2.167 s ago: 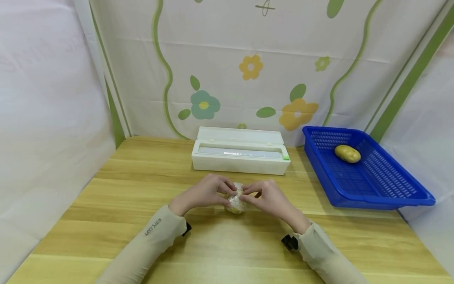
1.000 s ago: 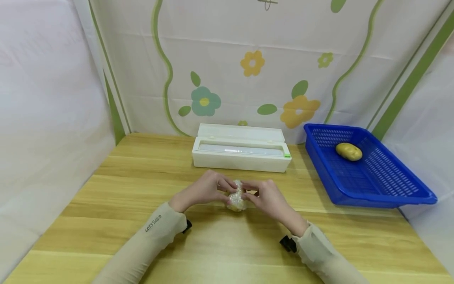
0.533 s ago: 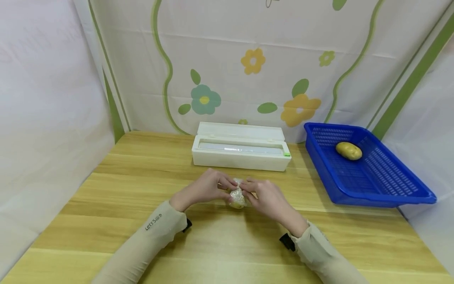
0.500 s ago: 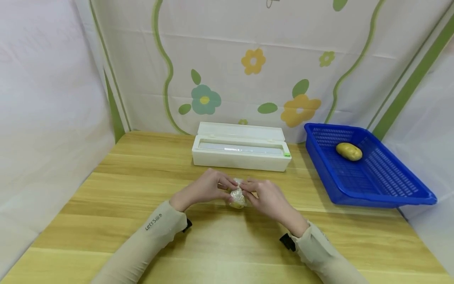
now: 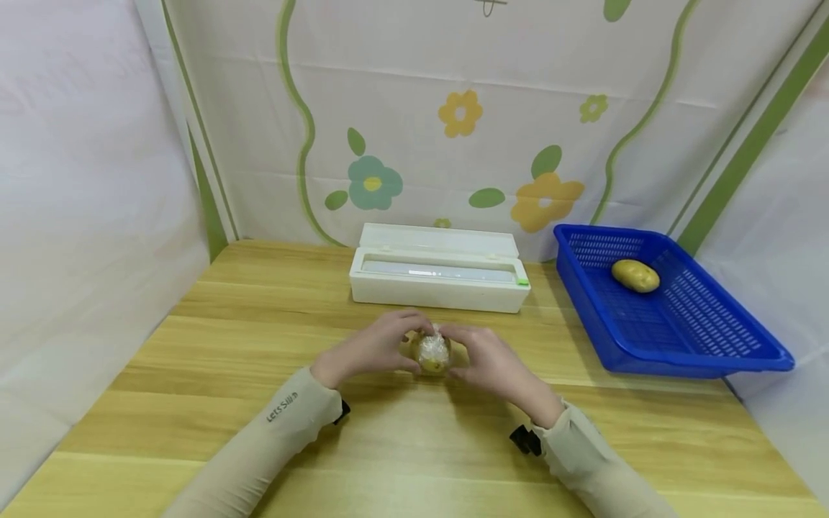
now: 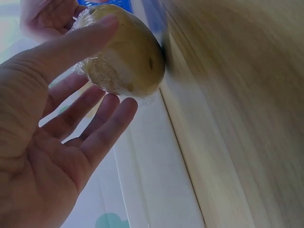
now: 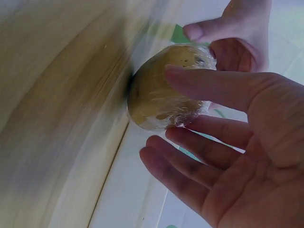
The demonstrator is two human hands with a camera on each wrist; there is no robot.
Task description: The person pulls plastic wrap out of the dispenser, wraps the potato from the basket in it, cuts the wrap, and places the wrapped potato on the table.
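A potato [image 5: 432, 354] wrapped in crinkled clear cling film rests on the wooden table in front of me. My left hand [image 5: 378, 345] holds it from the left, thumb on the near side and fingers round the far side. From the right, my right hand [image 5: 495, 363] holds it the same way. In the left wrist view the film bunches over the upper part of the potato [image 6: 135, 57], and smooth skin shows lower down. The right wrist view shows my right thumb across the potato [image 7: 156, 95], with the fingertips at its far side.
Behind the hands stands a long white cling film box [image 5: 440, 295], its lid raised and a roll inside. At the right is a blue plastic basket [image 5: 602, 327] holding a bare potato [image 5: 636, 276]. A flowered cloth backdrop [image 5: 414, 129] hangs behind the wooden table [image 5: 421, 446].
Earlier my fingertips pinched and gathered the film on top of the potato. Now the hands have spread apart to its sides, and more of the wrapped potato shows between them.
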